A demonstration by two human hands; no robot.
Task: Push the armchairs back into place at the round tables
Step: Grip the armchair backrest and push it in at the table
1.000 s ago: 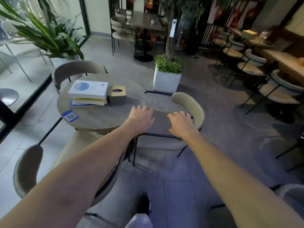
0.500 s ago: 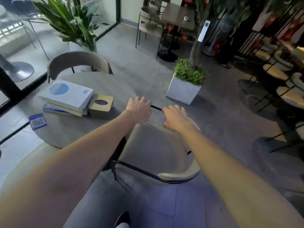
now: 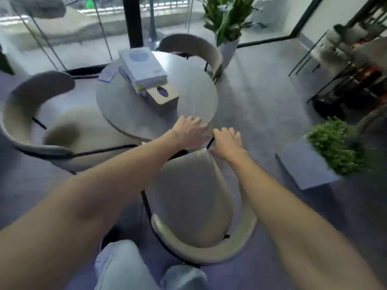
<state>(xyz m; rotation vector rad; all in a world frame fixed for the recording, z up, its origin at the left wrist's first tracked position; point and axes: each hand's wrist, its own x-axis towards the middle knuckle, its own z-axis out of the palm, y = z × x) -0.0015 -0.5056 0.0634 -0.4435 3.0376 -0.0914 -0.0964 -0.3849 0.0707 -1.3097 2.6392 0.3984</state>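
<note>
Head view: looks down along both bare forearms at a round table [image 3: 194, 95] – the whole scene is motion-blurred.
Near armchair [image 3: 188, 195]: at the table's 6 o'clock, backrest toward the person, seat front right at the tabletop rim.
Left hand [image 3: 191, 132]: over the seat front and table rim, fingers spread and fairly straight, clasping nothing.
Right hand [image 3: 227, 142]: just beside it, next to a black frame rod [image 3: 210, 142]; fingers bent – cannot tell whether they grip.
Left armchair [image 3: 25, 105]: 9 o'clock, turned partly away.
Far armchair [image 3: 194, 46]: 1 o'clock, close against the table.
Tabletop: book stack [image 3: 142, 68] touching a tissue box [image 3: 164, 97]; small card [image 3: 106, 76] at 10 o'clock.
Floor: potted shrub [image 3: 335, 147] at 4 o'clock, well apart; tall leafy plant [image 3: 224, 19] behind the far armchair.
</note>
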